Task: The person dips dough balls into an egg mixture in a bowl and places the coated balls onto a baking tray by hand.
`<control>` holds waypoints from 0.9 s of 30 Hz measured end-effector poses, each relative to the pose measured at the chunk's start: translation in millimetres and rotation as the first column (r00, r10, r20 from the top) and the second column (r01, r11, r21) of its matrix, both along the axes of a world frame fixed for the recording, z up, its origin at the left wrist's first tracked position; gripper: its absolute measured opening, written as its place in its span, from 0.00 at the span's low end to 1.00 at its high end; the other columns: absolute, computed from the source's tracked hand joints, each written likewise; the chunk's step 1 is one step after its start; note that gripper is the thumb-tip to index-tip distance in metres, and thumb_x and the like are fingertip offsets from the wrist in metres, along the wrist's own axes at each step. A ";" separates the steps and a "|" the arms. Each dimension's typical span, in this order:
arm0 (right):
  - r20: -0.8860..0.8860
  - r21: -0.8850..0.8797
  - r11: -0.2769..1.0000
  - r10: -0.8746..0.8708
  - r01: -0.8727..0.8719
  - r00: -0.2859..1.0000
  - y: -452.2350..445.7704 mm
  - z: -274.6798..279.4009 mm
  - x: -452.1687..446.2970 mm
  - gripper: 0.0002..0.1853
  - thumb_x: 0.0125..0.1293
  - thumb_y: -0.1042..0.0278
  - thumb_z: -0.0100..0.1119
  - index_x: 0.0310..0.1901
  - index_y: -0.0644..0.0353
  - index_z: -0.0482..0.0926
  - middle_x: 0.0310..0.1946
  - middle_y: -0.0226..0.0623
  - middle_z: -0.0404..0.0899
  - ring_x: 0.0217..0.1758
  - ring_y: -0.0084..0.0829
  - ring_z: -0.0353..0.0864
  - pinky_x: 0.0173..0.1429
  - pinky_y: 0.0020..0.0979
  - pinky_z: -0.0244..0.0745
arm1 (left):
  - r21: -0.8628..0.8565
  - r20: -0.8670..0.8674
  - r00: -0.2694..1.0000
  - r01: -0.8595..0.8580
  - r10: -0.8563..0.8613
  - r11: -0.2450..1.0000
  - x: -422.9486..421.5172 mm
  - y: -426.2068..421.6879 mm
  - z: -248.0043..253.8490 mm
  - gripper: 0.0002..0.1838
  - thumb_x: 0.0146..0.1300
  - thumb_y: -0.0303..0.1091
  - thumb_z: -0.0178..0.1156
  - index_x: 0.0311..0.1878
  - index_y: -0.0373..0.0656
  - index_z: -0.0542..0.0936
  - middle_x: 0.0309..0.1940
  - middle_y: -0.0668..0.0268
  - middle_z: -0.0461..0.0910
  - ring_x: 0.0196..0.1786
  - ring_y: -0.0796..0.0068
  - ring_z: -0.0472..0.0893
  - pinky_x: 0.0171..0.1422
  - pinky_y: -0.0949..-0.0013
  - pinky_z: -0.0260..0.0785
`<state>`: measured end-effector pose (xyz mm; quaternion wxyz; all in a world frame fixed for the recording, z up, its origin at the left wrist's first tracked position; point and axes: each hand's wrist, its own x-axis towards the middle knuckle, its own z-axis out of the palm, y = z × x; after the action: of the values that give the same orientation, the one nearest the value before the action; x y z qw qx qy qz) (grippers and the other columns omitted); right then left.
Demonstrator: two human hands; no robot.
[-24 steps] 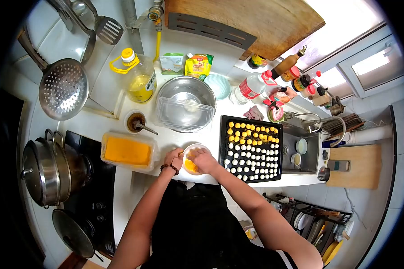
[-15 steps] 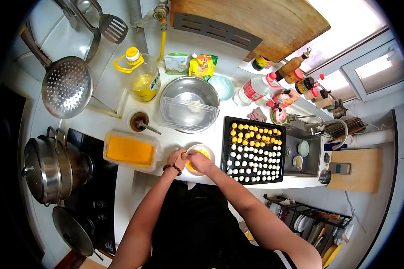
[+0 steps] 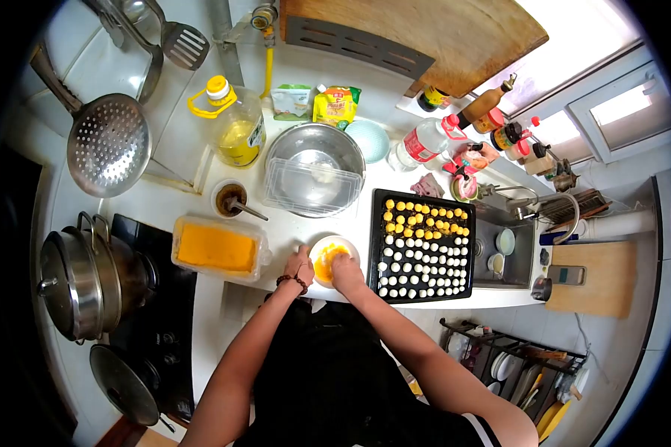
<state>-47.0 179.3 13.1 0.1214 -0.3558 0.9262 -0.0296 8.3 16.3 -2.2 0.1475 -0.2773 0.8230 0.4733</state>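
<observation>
A white bowl with orange-yellow food inside stands at the counter's front edge. My left hand, with a beaded bracelet at the wrist, is at the bowl's left side, its fingers closed; what they hold, if anything, is too small to tell. My right hand reaches over the bowl's right side, fingertips down at the orange food and partly hidden. Left of the hands sits a clear tub of orange filling. On the right, a black tray carries rows of yellow balls and white balls.
Behind the bowl are a steel basin with a clear lid across it and a small cup with a brush. An oil jug stands farther back. A stove lies left, a sink right.
My hands came together at the bowl's left side half a second ago; now they are apart. My right hand has moved right and down to the orange food.
</observation>
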 end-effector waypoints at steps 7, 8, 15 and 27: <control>0.282 -0.212 0.949 -0.170 0.234 0.944 6.5 -30.2 -20.4 0.09 0.59 0.76 0.62 0.41 0.67 0.81 0.35 0.55 0.85 0.42 0.54 0.86 0.50 0.47 0.83 | -0.039 0.006 0.998 0.059 -0.059 0.998 6.8 4.1 -10.7 0.17 0.67 0.28 0.57 0.59 0.41 0.71 0.43 0.41 0.80 0.47 0.39 0.82 0.51 0.46 0.76; 0.281 -0.213 0.950 -0.166 0.230 0.945 9.2 -27.5 -25.2 0.09 0.59 0.76 0.62 0.41 0.67 0.81 0.35 0.55 0.85 0.42 0.54 0.86 0.50 0.47 0.83 | -0.039 0.005 0.998 0.055 -0.055 0.998 6.1 2.8 -12.1 0.17 0.67 0.28 0.57 0.59 0.41 0.71 0.43 0.41 0.80 0.47 0.39 0.82 0.51 0.46 0.76; 0.508 -0.379 0.840 -0.162 0.388 0.846 2.6 24.3 -33.3 0.13 0.52 0.70 0.73 0.39 0.66 0.84 0.34 0.55 0.84 0.40 0.53 0.86 0.50 0.45 0.83 | 0.141 0.007 0.999 -0.035 0.034 0.989 7.3 4.3 -31.9 0.17 0.66 0.28 0.56 0.57 0.41 0.72 0.40 0.42 0.81 0.44 0.40 0.83 0.46 0.44 0.77; 0.340 -0.113 0.958 -0.213 0.265 0.916 6.6 -29.2 -16.2 0.11 0.51 0.74 0.69 0.38 0.65 0.83 0.36 0.54 0.85 0.43 0.51 0.86 0.53 0.44 0.82 | 0.065 -0.015 1.000 -0.026 0.027 0.998 8.3 4.9 -9.6 0.16 0.68 0.28 0.56 0.58 0.41 0.72 0.42 0.42 0.82 0.45 0.40 0.84 0.47 0.46 0.81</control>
<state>-63.2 185.9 -16.1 0.2391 -0.2383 0.9249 -0.1748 16.6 21.1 -11.9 0.1435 -0.2798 0.8046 0.5037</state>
